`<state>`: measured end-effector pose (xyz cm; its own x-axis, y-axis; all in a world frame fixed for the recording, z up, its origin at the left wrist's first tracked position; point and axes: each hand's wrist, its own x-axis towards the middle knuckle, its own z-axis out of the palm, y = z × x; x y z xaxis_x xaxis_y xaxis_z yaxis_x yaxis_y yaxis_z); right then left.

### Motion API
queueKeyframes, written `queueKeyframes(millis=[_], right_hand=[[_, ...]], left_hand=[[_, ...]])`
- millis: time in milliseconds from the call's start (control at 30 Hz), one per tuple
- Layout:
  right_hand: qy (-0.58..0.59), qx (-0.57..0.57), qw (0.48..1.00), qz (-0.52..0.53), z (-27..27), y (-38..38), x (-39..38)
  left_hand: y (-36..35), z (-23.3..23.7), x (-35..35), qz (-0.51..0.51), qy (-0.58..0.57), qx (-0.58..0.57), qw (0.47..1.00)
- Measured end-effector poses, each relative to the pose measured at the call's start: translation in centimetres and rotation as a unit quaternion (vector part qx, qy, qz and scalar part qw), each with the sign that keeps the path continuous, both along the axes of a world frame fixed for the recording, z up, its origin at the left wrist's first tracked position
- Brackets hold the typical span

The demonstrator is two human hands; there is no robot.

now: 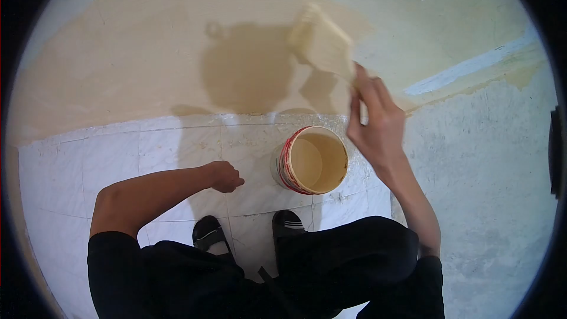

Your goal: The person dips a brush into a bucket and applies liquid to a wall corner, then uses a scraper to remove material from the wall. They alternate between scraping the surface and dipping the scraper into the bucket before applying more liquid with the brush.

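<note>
My right hand is closed round the handle of a wide flat paintbrush, raised in front of the wall. Cream paint coats the brush, and its bristle end, pointing up and left, is smeared by motion. Below and left of that hand stands an upright paint bucket with red on its rim; cream paint shows inside. My left hand hangs over the tiles left of the bucket, its fingers curled in with nothing showing in them.
A broad beige coated area covers the wall ahead, with shadows on it. White floor tiles meet its foot. At right is a grey, patchy wall with a white strip along the corner. My sandalled feet are close behind the bucket.
</note>
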<state>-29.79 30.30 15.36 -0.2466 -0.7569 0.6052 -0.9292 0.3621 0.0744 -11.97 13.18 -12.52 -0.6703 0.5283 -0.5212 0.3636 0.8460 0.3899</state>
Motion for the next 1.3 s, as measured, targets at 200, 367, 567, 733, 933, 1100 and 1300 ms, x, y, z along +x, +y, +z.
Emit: queueKeyframes(millis=[200,367,567,733,933,1100,1300], right_hand=[[-0.012,0.025,0.999,0.034,-1.3,-3.7,0.1],[-0.029,0.038,0.997,-0.067,-0.5,1.7,-1.3],[-0.018,0.001,1.0,0.022,-1.0,-0.4,-0.1],[-0.067,0.055,0.996,0.031,-2.5,-3.9,0.0],[-0.025,0.049,0.996,-0.069,-2.4,3.7,-4.7],[-0.169,0.031,0.972,-0.159,-1.3,9.0,-5.2],[-0.163,0.051,0.984,-0.048,-0.6,4.7,-1.5]], left_hand=[[0.1,0.7,0.4,0.037,0.025,0.02,0.999],[-0.7,-0.2,2.3,0.012,-0.025,-0.005,1.0],[-1.0,-1.4,1.9,-0.011,-0.021,-0.002,1.0],[-0.8,0.2,1.2,0.039,0.002,0.029,0.999],[-0.9,-1.2,2.2,0.026,-0.012,0.013,1.0],[-0.7,-1.0,1.4,0.004,-0.025,0.003,1.0],[-1.0,-0.6,0.7,0.017,0.003,0.016,1.0]])
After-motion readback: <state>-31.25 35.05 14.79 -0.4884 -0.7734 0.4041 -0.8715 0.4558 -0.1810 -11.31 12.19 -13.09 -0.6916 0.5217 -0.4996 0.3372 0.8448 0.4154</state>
